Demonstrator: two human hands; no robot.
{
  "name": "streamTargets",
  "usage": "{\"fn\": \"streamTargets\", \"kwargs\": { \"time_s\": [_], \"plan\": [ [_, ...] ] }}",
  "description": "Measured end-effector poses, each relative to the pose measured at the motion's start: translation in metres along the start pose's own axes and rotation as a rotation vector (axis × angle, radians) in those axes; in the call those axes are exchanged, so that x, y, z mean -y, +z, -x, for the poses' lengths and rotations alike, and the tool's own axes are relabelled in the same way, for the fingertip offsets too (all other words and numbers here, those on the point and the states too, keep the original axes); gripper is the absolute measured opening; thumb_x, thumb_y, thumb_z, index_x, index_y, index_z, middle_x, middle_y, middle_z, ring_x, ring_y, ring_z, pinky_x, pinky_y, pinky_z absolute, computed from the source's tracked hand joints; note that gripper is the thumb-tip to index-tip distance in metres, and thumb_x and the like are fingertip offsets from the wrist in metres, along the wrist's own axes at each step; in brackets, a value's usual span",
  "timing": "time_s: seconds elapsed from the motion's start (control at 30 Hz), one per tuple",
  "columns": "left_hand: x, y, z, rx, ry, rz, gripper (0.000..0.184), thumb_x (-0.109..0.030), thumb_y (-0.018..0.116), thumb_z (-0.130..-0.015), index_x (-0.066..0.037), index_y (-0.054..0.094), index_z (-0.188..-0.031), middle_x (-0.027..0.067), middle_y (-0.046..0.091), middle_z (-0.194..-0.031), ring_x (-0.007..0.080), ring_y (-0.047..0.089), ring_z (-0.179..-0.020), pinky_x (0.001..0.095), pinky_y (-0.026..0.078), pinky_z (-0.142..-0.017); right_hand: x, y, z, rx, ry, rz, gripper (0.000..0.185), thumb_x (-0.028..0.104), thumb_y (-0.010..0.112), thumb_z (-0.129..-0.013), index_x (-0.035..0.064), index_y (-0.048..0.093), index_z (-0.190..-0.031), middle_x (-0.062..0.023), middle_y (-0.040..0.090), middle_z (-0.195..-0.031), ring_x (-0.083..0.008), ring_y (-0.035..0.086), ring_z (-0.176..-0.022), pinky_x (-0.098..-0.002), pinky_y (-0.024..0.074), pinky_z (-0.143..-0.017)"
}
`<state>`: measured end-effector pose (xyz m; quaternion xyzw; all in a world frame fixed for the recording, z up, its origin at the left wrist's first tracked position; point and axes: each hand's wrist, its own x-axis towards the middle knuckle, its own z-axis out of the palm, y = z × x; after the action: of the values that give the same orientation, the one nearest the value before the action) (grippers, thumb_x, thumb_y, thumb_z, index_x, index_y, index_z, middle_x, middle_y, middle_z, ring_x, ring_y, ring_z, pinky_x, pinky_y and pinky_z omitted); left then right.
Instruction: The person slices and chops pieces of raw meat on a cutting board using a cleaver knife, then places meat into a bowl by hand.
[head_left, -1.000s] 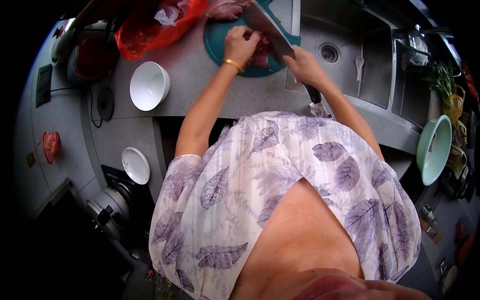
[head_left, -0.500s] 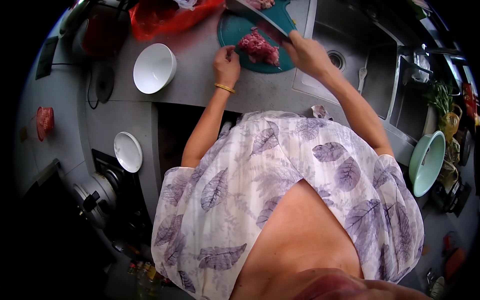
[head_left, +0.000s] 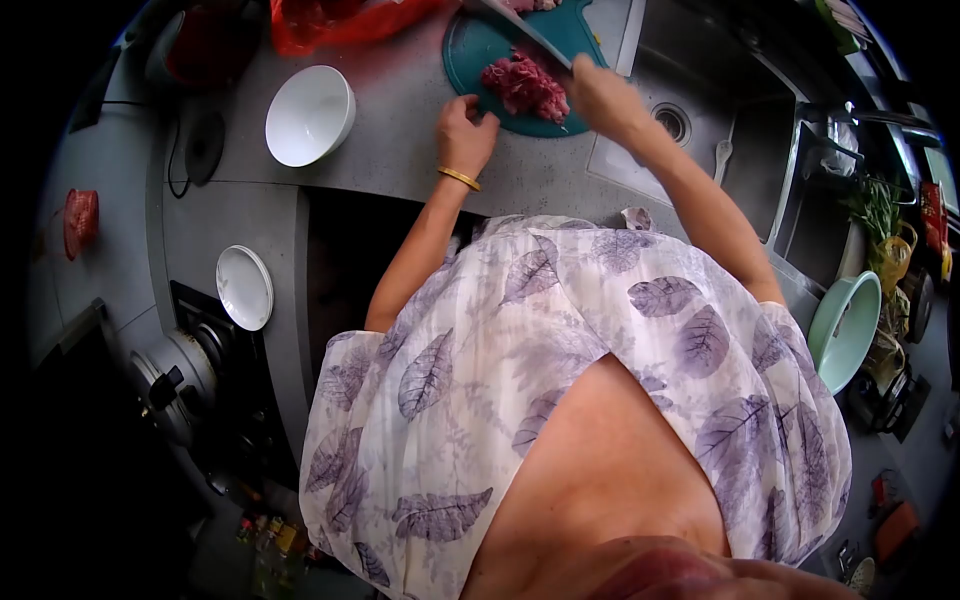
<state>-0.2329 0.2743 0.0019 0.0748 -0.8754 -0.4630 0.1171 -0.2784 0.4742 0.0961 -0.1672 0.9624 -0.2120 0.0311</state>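
My right hand (head_left: pixel 608 102) grips a kitchen knife with a broad blade (head_left: pixel 522 32), seen nearly edge-on above the far side of the meat. Beneath it, a pile of chopped raw red meat (head_left: pixel 526 86) lies on a teal cutting board (head_left: pixel 462 62). More pale pink meat (head_left: pixel 532 4) shows at the top edge of the view, partly cut off. At the board's near left edge, my left hand (head_left: pixel 466 142) is loosely curled, thumb apart from the fingers, with nothing visible in it. A yellow bracelet (head_left: pixel 460 179) circles that wrist.
Left of the board stands a white bowl (head_left: pixel 310 115), with a red plastic bag (head_left: pixel 345 25) beyond it. A steel sink (head_left: pixel 700 60) adjoins the board's right side and holds a white spoon (head_left: pixel 722 160). Farther right is a mint-green basin (head_left: pixel 845 330). White plates (head_left: pixel 244 288) sit lower left.
The knife blade has turned from showing its flat face to nearly edge-on. My left hand's thumb and fingers have parted, and it sits slightly lower. The whole view has shifted a little.
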Motion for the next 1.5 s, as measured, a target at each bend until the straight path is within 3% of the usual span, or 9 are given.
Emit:
{"fn": "streamTargets", "kwargs": {
  "time_s": [0.23,0.4,0.53,0.67,0.77,1.1,1.23,1.37,1.5],
  "plan": [
    [-0.015,0.004,-0.024,0.031,0.023,-0.024,0.046,-0.019,0.069,-0.068,0.005,0.056,-0.106,0.0166,0.055,-0.100,0.0274,0.059,-0.081,0.0358,0.048,-0.076,-0.017,-0.012,0.003,0.033,-0.001,0.007,0.024,0.022,0.048,-0.087,-0.0017,0.046,-0.086,-0.0265,0.061,-0.076,-0.0450,0.059,-0.075,-0.0512,0.0468,-0.067],
    [-0.020,0.018,-0.050,0.026,-0.138,0.142,0.022,-0.014,0.064,-0.070,0.002,0.067,-0.085,0.0182,0.065,-0.084,0.0307,0.064,-0.080,0.0380,0.050,-0.076,-0.033,0.010,0.020,0.135,0.149,0.001,0.026,0.025,0.050,-0.087,-0.0010,0.048,-0.088,-0.0256,0.061,-0.080,-0.0458,0.058,-0.077,-0.0520,0.0454,-0.069],
    [-0.035,0.042,-0.056,0.029,0.398,-0.002,0.017,-0.009,0.058,-0.073,-0.001,0.067,-0.084,0.0168,0.064,-0.084,0.0315,0.062,-0.080,0.0382,0.049,-0.076,-0.031,-0.009,0.012,0.123,0.172,-0.081,0.026,0.027,0.049,-0.087,0.0016,0.049,-0.089,-0.0261,0.061,-0.082,-0.0463,0.058,-0.077,-0.0521,0.0450,-0.067],
    [-0.025,0.028,-0.059,-0.118,0.229,0.134,0.014,-0.008,0.059,-0.073,-0.002,0.067,-0.083,0.0154,0.063,-0.081,0.0299,0.061,-0.074,0.0358,0.050,-0.070,-0.004,-0.031,0.008,-0.070,0.044,-0.148,0.025,0.026,0.046,-0.089,0.0011,0.048,-0.089,-0.0261,0.061,-0.079,-0.0461,0.058,-0.071,-0.0522,0.0456,-0.063],
    [-0.015,0.003,-0.053,-0.165,0.225,-0.054,0.013,-0.007,0.060,-0.072,-0.001,0.066,-0.082,0.0153,0.062,-0.078,0.0290,0.061,-0.070,0.0347,0.050,-0.066,-0.014,0.014,0.013,0.047,0.060,-0.071,0.024,0.024,0.047,-0.089,0.0004,0.047,-0.089,-0.0260,0.061,-0.078,-0.0445,0.059,-0.072,-0.0516,0.0468,-0.065],
    [-0.001,-0.011,0.006,0.007,0.000,-0.032,0.018,-0.009,0.061,-0.074,0.001,0.067,-0.087,0.0129,0.065,-0.080,0.0190,0.062,-0.067,0.0289,0.049,-0.065,-0.005,0.015,0.005,0.067,0.028,-0.045,0.025,0.023,0.049,-0.087,-0.0019,0.046,-0.086,-0.0266,0.060,-0.075,-0.0442,0.059,-0.071,-0.0497,0.0482,-0.065],
    [-0.022,-0.006,0.013,0.019,0.003,0.047,0.016,-0.010,0.063,-0.071,0.000,0.065,-0.084,0.0131,0.062,-0.080,0.0270,0.061,-0.068,0.0359,0.049,-0.067,-0.011,0.003,0.001,0.137,-0.040,0.032,0.025,0.024,0.049,-0.087,-0.0010,0.046,-0.088,-0.0267,0.061,-0.075,-0.0439,0.060,-0.072,-0.0500,0.0482,-0.065],
    [-0.026,-0.003,0.024,0.087,0.030,-0.052,0.022,-0.011,0.065,-0.071,0.001,0.063,-0.090,0.0134,0.061,-0.084,0.0263,0.061,-0.073,0.0360,0.049,-0.068,-0.002,-0.023,-0.005,-0.029,-0.041,-0.019,0.023,0.023,0.049,-0.086,-0.0003,0.046,-0.088,-0.0268,0.061,-0.075,-0.0437,0.060,-0.073,-0.0509,0.0479,-0.065],
    [-0.031,0.009,0.017,0.050,0.035,-0.026,0.027,-0.013,0.067,-0.071,0.000,0.061,-0.093,0.0122,0.059,-0.086,0.0248,0.060,-0.075,0.0353,0.048,-0.068,-0.022,0.016,0.001,0.143,0.045,0.049,0.022,0.022,0.050,-0.084,-0.0004,0.046,-0.087,-0.0266,0.061,-0.076,-0.0440,0.060,-0.074,-0.0511,0.0477,-0.066]
  ]
}}
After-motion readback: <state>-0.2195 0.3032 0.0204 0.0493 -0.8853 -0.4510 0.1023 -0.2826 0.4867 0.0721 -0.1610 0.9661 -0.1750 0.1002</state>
